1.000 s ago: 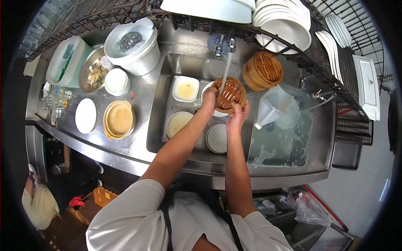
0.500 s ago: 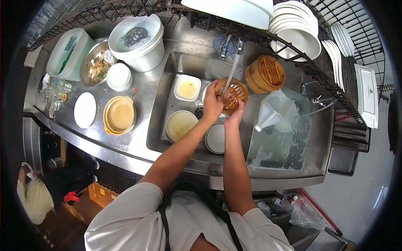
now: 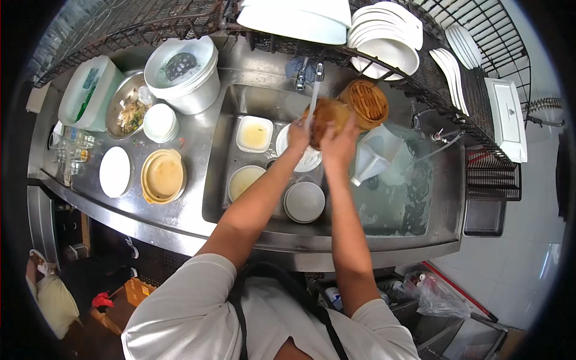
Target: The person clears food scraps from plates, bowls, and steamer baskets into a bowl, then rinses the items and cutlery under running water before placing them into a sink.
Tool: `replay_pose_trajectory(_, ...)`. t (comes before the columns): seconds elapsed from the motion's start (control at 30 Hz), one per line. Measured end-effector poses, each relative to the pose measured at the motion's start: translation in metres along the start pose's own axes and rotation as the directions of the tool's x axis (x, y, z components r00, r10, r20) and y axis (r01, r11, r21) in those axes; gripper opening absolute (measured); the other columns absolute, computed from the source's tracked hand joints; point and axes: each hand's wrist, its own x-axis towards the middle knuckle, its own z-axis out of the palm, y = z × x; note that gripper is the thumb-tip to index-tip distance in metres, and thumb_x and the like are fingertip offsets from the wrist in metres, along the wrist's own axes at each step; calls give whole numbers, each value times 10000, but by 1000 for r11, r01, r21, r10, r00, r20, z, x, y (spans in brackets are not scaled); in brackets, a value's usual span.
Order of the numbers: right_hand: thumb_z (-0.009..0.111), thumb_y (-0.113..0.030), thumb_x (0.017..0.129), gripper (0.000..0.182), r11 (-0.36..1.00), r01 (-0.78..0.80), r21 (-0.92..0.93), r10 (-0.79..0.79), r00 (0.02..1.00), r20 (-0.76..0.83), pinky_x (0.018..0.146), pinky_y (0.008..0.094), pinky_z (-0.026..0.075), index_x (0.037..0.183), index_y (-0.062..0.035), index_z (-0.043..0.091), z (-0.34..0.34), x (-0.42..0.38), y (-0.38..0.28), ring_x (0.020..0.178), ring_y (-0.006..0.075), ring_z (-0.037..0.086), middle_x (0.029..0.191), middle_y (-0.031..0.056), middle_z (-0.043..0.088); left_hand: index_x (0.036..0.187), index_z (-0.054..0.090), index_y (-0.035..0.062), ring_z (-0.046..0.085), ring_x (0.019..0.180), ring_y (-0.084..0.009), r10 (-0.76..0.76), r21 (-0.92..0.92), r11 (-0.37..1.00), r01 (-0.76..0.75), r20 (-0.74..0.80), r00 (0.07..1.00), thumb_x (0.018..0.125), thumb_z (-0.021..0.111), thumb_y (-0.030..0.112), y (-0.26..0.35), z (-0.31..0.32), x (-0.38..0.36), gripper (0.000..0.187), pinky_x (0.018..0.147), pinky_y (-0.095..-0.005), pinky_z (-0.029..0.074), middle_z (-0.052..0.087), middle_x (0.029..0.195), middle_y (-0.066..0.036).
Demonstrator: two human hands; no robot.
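Under the running tap, a round brown bamboo steamer basket is held between my two hands, blurred by motion. My left hand is closed on its left side, and my right hand grips the right side. Water from the tap falls onto the basket. Below it in the sink lies a white plate, partly covered by the hands and basket. Just to the right stands another bamboo steamer with a slatted top.
In the left basin are a square dish and round bowls. A plastic jug lies at the soapy right basin. White buckets and a clay pot stand left. A wire rack holding dishes overhangs the back.
The basket has turned over in my hands: its hollow inside showed before, now a rounded, blurred side faces up. The view has shifted slightly, and more of the white plate shows.
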Motion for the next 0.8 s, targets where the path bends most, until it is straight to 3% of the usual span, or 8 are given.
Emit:
replay_pose_trajectory(0.03,607,-263,904,631,990,98,-103,-109,989,-105,997,497,427,1424,17,384,-11,13,8,1162,473,523,1280,325,494,1112,662,-47,640,869,-138,154,85,983,-160,78,985,912,652,453,71,-12,-35,538,765,-291,526,699,971,-113)
replay_pose_trajectory(0.13,510,-292,978,419,999,1,-42,-10,977,-212,973,464,443,1275,-3,567,-54,67,12,1149,410,572,1248,239,593,1115,646,-16,669,815,-195,195,-191,974,-120,446,873,960,536,502,130,-26,-68,552,733,-350,523,706,915,-143)
replay_pose_trajectory(0.2,517,-364,966,409,998,-59,-12,54,962,-266,865,458,487,1059,-15,707,-67,107,19,950,396,658,1029,202,706,1022,666,-5,666,799,-221,203,49,966,-252,457,866,956,574,450,122,-57,-68,468,745,-353,522,690,871,-121)
replay_pose_trajectory(0.43,658,-486,859,737,785,-466,409,362,880,307,980,390,439,1219,151,574,12,224,177,1146,291,587,1206,192,632,1013,677,47,618,1020,-355,626,741,495,-453,58,778,811,689,223,119,-278,-127,269,852,-437,502,647,1133,-162)
replay_pose_trajectory(0.57,620,-569,848,788,954,-301,-3,294,935,-197,1022,424,424,1260,101,569,-13,196,131,1218,344,554,1275,243,598,1151,602,10,580,1016,-405,744,950,312,-17,-234,626,768,694,185,114,-419,-170,431,901,-489,452,624,1073,-213)
replay_pose_trajectory(0.67,628,-383,907,481,995,-23,95,63,891,-450,938,396,473,1154,29,639,-40,134,93,1065,304,622,1138,183,667,1172,597,-8,633,1004,-372,167,640,653,405,-643,747,821,712,329,44,-506,-162,501,892,-464,479,648,1094,-250)
replay_pose_trajectory(0.73,592,-140,939,162,913,284,293,-107,859,-500,823,339,500,1006,-8,658,-13,73,97,902,220,637,977,105,690,1162,602,-17,655,974,-363,72,518,793,320,-602,795,826,710,353,-14,-548,-143,511,852,-445,498,663,1074,-251)
replay_pose_trajectory(0.8,572,-125,943,135,823,50,566,-34,999,-39,786,333,504,948,-29,665,31,-10,95,853,195,648,915,91,698,1149,609,-24,671,942,-354,54,436,866,245,-569,821,834,701,374,-29,-548,-134,516,818,-427,510,677,1039,-245)
